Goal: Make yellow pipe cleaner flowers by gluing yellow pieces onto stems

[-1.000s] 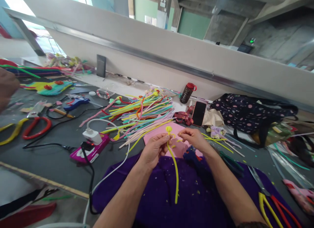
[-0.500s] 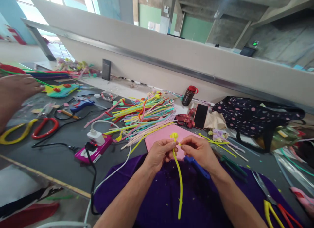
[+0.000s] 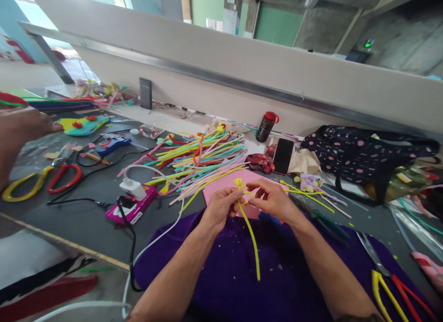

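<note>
My left hand (image 3: 221, 209) is closed on a yellow pipe cleaner (image 3: 252, 239). A small bunched yellow knob (image 3: 238, 182) sticks up above the fingers, and the long stem hangs down in a gentle curve. Short yellow strands reach from the left fingertips toward my right hand (image 3: 272, 199). The right thumb and index finger are curved and apart, close to these strands; whether they touch them is hard to see. Beneath both hands lies a pink sheet (image 3: 216, 186). A purple cloth (image 3: 221, 276), dotted with yellow bits, covers my lap.
A heap of colourful pipe cleaners (image 3: 207, 151) lies ahead. Right are a phone (image 3: 284, 155), dark pliers (image 3: 327, 223), scissors (image 3: 375, 262) and a patterned bag (image 3: 346, 151). A magenta power strip (image 3: 148, 204) with cables is left. Another person's hand (image 3: 27, 123) appears far left.
The right fingertips came together beside the yellow pipe cleaner, then parted again. My left hand keeps its hold on the stem. The view has shifted slightly.
</note>
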Available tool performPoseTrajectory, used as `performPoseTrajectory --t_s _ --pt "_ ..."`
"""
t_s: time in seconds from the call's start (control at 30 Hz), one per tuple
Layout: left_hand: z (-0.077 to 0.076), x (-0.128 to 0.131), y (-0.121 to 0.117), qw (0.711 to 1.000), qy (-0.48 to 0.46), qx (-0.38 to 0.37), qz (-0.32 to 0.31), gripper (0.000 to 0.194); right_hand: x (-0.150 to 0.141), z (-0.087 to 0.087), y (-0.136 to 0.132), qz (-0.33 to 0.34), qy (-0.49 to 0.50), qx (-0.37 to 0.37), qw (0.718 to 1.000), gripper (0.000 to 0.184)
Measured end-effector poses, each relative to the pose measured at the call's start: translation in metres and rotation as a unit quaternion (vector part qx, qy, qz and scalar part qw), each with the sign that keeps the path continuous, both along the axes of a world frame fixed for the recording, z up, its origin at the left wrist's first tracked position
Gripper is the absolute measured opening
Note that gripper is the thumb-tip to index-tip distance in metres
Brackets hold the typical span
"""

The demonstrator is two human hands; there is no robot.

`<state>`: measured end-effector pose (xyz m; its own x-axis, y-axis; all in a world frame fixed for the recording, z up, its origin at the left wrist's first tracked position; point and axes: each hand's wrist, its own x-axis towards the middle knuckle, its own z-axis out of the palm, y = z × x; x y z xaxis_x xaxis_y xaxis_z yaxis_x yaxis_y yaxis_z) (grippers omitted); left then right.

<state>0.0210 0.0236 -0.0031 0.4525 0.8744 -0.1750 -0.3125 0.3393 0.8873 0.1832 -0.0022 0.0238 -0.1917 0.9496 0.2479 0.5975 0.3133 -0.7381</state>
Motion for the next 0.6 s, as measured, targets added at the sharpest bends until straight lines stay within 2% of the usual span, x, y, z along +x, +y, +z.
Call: performPoseTrajectory --t_s 0.1,0.17,0.27,0.37,0.6 --pt "0.0 0.0 0.0 1.0 -0.014 -0.005 -0.006 0.023 0.003 -0.009 0.006 0.064 0.039 -0.05 0.996 0.047" --pt "0.0 0.001 -0.001 1.0 -0.017 -0.008 -0.016 0.023 0.002 -0.013 0.007 0.093 0.048 -0.07 0.992 0.037" --pt "0.001 0.0 -0.001 1.0 -0.02 -0.006 -0.012 0.022 0.005 -0.016 0.01 0.059 -0.025 -0.038 0.997 0.014" --pt "0.002 -0.003 0.001 0.999 -0.037 -0.005 -0.004 0.022 0.017 -0.018 0.016 0.009 -0.093 0.005 0.996 0.013" --pt "0.007 -0.01 0.004 0.997 -0.077 -0.021 0.005 0.019 0.039 -0.023 0.026 -0.014 -0.126 0.013 0.992 0.016"
